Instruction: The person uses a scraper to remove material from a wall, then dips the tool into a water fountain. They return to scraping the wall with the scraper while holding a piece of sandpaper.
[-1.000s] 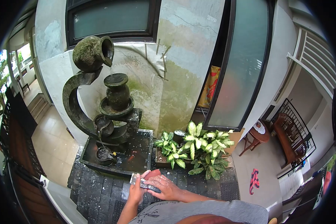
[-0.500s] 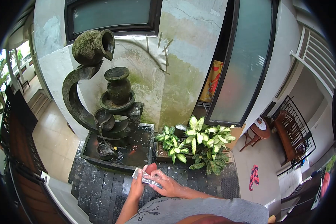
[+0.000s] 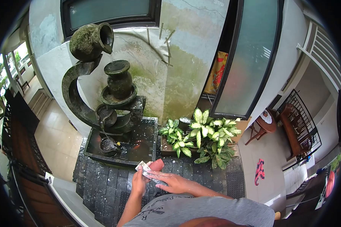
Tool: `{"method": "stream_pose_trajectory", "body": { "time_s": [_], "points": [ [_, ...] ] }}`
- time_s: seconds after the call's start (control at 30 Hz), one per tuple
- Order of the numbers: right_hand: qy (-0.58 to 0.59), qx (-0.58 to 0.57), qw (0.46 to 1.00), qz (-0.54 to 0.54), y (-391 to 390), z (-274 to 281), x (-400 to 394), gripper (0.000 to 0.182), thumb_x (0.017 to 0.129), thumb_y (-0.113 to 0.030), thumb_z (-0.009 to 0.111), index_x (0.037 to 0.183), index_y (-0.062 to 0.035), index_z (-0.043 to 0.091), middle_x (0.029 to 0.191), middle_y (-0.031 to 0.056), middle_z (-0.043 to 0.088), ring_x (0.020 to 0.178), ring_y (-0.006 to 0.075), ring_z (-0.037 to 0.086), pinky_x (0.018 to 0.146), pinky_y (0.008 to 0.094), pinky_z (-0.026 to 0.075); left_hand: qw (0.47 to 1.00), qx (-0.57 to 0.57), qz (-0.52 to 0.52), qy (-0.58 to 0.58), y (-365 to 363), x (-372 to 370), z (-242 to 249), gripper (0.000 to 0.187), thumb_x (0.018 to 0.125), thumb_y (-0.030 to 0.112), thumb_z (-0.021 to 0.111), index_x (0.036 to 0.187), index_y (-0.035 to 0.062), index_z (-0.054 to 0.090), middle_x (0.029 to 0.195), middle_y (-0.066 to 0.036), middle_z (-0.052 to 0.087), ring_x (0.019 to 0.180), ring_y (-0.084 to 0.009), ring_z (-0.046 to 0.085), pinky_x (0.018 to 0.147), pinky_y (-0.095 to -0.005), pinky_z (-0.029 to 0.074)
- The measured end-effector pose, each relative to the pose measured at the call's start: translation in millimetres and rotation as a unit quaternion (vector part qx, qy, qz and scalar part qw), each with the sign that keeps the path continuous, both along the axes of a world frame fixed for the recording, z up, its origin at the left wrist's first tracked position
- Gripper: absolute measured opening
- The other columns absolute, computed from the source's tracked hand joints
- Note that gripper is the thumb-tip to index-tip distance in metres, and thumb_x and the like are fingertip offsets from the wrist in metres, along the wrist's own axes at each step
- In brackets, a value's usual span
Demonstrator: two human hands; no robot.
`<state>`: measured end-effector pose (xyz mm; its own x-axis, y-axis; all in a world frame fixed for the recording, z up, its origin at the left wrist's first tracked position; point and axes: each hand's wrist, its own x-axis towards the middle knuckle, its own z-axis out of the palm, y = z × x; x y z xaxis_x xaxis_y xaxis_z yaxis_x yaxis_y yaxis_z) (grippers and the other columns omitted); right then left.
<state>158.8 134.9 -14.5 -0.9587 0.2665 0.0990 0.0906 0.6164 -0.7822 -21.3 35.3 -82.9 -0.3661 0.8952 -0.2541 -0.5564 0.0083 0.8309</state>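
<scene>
My left hand (image 3: 139, 184) is closed around a small silvery-white packet (image 3: 143, 166), with the thumb along its near side. A soft-looking reddish piece (image 3: 156, 164) sticks out beside the packet, above my right fingers; its kind and what grips it are hard to make out. My right hand (image 3: 175, 183) lies across the packet, fingers stretched toward my left hand and thumb apart below. Its fingertips touch the packet and partly hide it. Both hands are in front of my grey shirt, near the front edge of a stone fountain basin (image 3: 119, 160).
A fountain with tilted jars (image 3: 90, 41) pours water into the basin, where orange shapes show. Leafy potted plants (image 3: 202, 136) stand right of it, below a frosted glass door (image 3: 250, 56). Farther right are a round wooden table (image 3: 266, 126) and a bench (image 3: 293, 130).
My right fingers have straightened from a bent, pinching pose and lie flatter across the packet. More of the reddish piece shows, shifted slightly right and up. The view has tipped a little.
</scene>
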Motion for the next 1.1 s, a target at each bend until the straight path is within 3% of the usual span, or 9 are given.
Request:
{"method": "stream_pose_trajectory", "body": {
  "time_s": [0.23,0.4,0.5,0.73,0.87,0.93,0.97,1.03,1.1],
  "points": [
    [-0.019,-0.025,0.999,0.018,20.7,46.1,13.0,0.063,0.105,-0.037,0.062,0.159,-0.0096,0.044,0.163,0.0153,0.046,0.147,0.0358,0.048,0.124,0.0466,0.035,1.0,-0.002,0.023,0.018,-5.7,-4.6,-1.2,0.066,0.115,0.049,0.03,0.149,-0.0026,0.053,0.145,-0.017,0.061,0.131,-0.027,0.062,0.109,-0.0391,0.051],
    [0.117,0.095,0.987,-0.051,20.8,64.0,15.9,0.098,0.105,-0.033,0.061,0.168,-0.0039,-0.009,0.173,0.0235,0.02,0.161,0.0376,0.019,0.129,0.0481,0.016,0.999,0.001,0.023,0.027,-3.4,1.4,0.7,0.067,0.114,0.053,0.033,0.15,-0.0001,0.052,0.15,-0.011,0.059,0.134,-0.025,0.06,0.11,-0.0398,0.05],
    [0.18,0.212,0.958,-0.069,20.8,65.0,15.4,0.12,0.093,-0.054,0.073,0.169,-0.0104,-0.009,0.173,0.0311,0.01,0.16,0.0488,0.012,0.127,0.0573,0.012,0.999,0.012,0.013,0.029,-5.1,2.9,7.2,0.068,0.114,0.052,0.032,0.149,-0.0016,0.053,0.151,-0.012,0.058,0.138,-0.0242,0.056,0.114,-0.0397,0.046],
    [0.202,0.229,0.946,-0.108,7.2,65.5,22.2,0.128,0.083,-0.065,0.079,0.171,-0.0233,-0.005,0.17,0.036,0.012,0.158,0.0532,0.015,0.122,0.0655,0.014,0.998,0.037,0.041,0.019,-12.8,13.8,26.0,0.063,0.116,0.043,0.027,0.15,-0.0072,0.045,0.152,-0.021,0.054,0.136,-0.0293,0.058,0.112,-0.0429,0.052],
    [0.233,0.206,0.946,-0.09,8.5,54.3,27.0,0.134,0.08,-0.065,0.081,0.17,-0.0181,-0.007,0.171,0.0342,0.011,0.159,0.0516,0.015,0.124,0.0592,0.016,0.998,0.027,0.045,0.018,-16.1,17.4,27.1,0.061,0.117,0.042,0.026,0.151,-0.0065,0.043,0.153,-0.022,0.053,0.136,-0.0292,0.058,0.112,-0.0436,0.052],
    [0.275,-0.209,0.938,-0.01,-1.4,66.0,29.4,0.128,0.086,-0.07,0.072,0.17,-0.0168,-0.008,0.173,0.0325,0.009,0.159,0.0482,0.016,0.126,0.0544,0.015,0.998,0.034,0.055,0.017,-15.4,21.9,25.3,0.061,0.117,0.041,0.026,0.151,-0.0066,0.044,0.152,-0.022,0.054,0.135,-0.0286,0.059,0.112,-0.0429,0.052],
    [0.224,-0.449,0.864,-0.042,-9.0,82.7,32.2,0.117,0.093,-0.078,0.053,0.17,-0.0147,-0.008,0.173,0.0319,0.005,0.16,0.0451,0.016,0.127,0.053,0.014,0.998,0.033,0.053,0.015,-14.9,23.5,26.4,0.061,0.117,0.041,0.026,0.151,-0.0066,0.044,0.152,-0.022,0.054,0.135,-0.0286,0.059,0.112,-0.0429,0.052],
    [0.319,-0.49,0.799,0.139,3.8,65.3,37.9,0.108,0.099,-0.081,0.035,0.17,-0.011,-0.006,0.173,0.0323,0.002,0.16,0.045,0.015,0.127,0.0541,0.015,0.999,0.018,0.044,0.016,-15.4,25.1,30.3,0.061,0.117,0.04,0.025,0.151,-0.0069,0.045,0.151,-0.021,0.055,0.134,-0.0285,0.06,0.111,-0.0427,0.052],
    [0.326,-0.506,0.786,0.143,7.0,60.6,42.8,0.108,0.099,-0.082,0.033,0.17,-0.0093,-0.004,0.173,0.0326,0.001,0.16,0.0453,0.015,0.127,0.0549,0.015,0.999,0.018,0.04,0.013,-13.5,27.1,27.8,0.061,0.117,0.039,0.024,0.151,-0.007,0.045,0.15,-0.021,0.056,0.134,-0.0289,0.06,0.111,-0.0431,0.052]
  ]
}}
